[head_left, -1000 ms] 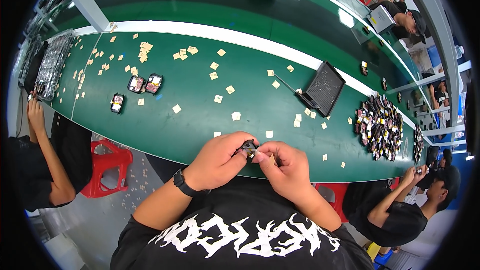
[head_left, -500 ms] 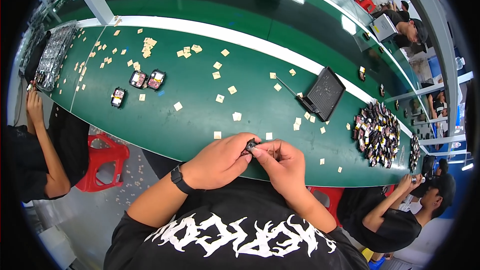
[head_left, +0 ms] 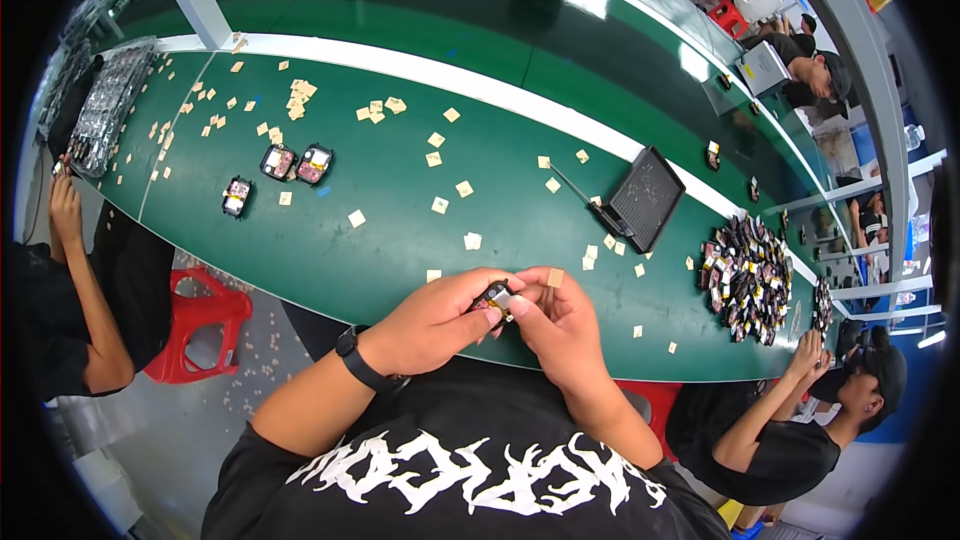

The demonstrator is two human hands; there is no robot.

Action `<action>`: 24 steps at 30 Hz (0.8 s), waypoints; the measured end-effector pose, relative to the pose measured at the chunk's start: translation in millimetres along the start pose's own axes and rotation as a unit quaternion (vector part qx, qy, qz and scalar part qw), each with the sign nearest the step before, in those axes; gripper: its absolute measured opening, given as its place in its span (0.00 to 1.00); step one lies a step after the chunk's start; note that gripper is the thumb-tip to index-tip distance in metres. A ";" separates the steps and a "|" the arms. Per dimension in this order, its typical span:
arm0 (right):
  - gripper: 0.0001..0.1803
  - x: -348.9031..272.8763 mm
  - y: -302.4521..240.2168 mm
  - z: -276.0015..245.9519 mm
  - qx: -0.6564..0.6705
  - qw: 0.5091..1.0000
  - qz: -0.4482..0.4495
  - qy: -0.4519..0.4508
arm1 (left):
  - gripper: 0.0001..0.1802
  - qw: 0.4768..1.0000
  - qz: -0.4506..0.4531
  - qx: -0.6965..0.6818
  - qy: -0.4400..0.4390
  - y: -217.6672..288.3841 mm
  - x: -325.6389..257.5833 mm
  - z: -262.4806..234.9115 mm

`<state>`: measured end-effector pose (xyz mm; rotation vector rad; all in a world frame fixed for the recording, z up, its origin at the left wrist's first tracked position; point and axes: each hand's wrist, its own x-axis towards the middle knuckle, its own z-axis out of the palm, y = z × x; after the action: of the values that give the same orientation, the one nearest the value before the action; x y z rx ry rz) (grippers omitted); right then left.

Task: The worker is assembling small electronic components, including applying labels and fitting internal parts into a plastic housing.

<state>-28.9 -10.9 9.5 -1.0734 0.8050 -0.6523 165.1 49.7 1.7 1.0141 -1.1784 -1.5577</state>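
Head view: a long green desk point(head_left: 380, 230) spans the scene, and past its white edge, at twelve o'clock from the hands, runs a dark green conveyor belt point(head_left: 400, 5). Co-workers in black sit at nine o'clock point(head_left: 75, 310) and four o'clock point(head_left: 780, 430); beside the former stands a red plastic stool point(head_left: 205, 325). A heaped pile of black-cased devices point(head_left: 745, 280) lies at three o'clock, and at two o'clock a black ridged tray point(head_left: 648, 198) rests near the desk's far edge. The person's left hand point(head_left: 425, 325), a black watch point(head_left: 362, 365) on its wrist, grips a small black-cased device point(head_left: 492, 295) just over the near edge of the desk, at centre. The right hand point(head_left: 562, 332) has thumb and bent fingers closed on that device's right end. Three loose devices point(head_left: 314, 164) lie at ten o'clock, two of them close together. Smallest are the beige paper squares point(head_left: 440, 205), scattered widely from nine round to three o'clock; one more beige square point(head_left: 554, 278) sits against the right index finger.
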 end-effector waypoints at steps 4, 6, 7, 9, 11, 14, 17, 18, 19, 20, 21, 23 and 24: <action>0.17 -14.0 7.1 -18.7 -0.098 0.990 -0.096 0.011 | 0.20 0.997 -0.039 -0.067 0.006 2.8 -1.2 -3.3; 0.19 -14.6 4.6 -17.2 -0.229 0.955 -0.187 0.004 | 0.21 0.998 -0.035 -0.053 0.004 -0.4 -1.0 -3.3; 0.22 -13.7 -0.3 -11.0 -0.310 0.918 -0.247 -0.010 | 0.22 0.999 -0.032 -0.039 0.001 -2.2 -0.5 -3.2; 0.30 -9.8 -0.9 -10.6 -0.460 0.824 -0.331 -0.021 | 0.22 0.998 -0.030 -0.059 0.004 -5.3 0.1 -2.9; 0.30 -10.4 1.4 -11.6 -0.483 0.815 -0.320 -0.021 | 0.22 0.997 -0.036 -0.069 -0.001 -3.5 0.8 -6.2; 0.29 -13.3 2.8 -12.9 -0.502 0.812 -0.296 -0.034 | 0.21 0.999 -0.018 -0.040 -0.017 -8.7 -1.4 -7.1; 0.29 -13.8 6.3 -9.5 -0.442 0.855 -0.269 -0.039 | 0.22 0.999 -0.006 -0.023 -0.031 -10.0 -1.2 -10.5; 0.29 -15.2 5.5 -6.9 -0.430 0.867 -0.249 -0.038 | 0.22 0.999 -0.006 -0.022 -0.031 -10.3 -1.9 -9.8; 0.29 -15.3 3.8 -5.1 -0.419 0.878 -0.230 -0.038 | 0.22 0.999 -0.006 -0.036 -0.021 -11.2 -2.7 -8.9; 0.29 -15.4 -0.2 -3.5 -0.419 0.878 -0.231 -0.038 | 0.22 0.999 -0.005 -0.049 -0.011 -11.6 -2.9 -8.7; 0.29 -15.3 -5.5 -1.7 -0.421 0.885 -0.192 -0.046 | 0.22 0.999 -0.005 -0.049 -0.011 -10.5 -2.5 -9.5; 0.29 -13.7 -10.8 -3.6 -0.422 0.892 -0.151 -0.055 | 0.23 1.000 0.004 0.006 0.015 -7.4 -3.2 -9.1; 0.29 -11.6 -12.9 -6.3 -0.411 0.899 -0.141 -0.064 | 0.23 1.000 0.002 0.005 0.017 -5.8 -2.9 -8.2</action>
<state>-41.6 -9.3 22.8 -2.0134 0.8309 -0.4682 172.6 51.4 -5.4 1.0393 -1.1648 -1.5271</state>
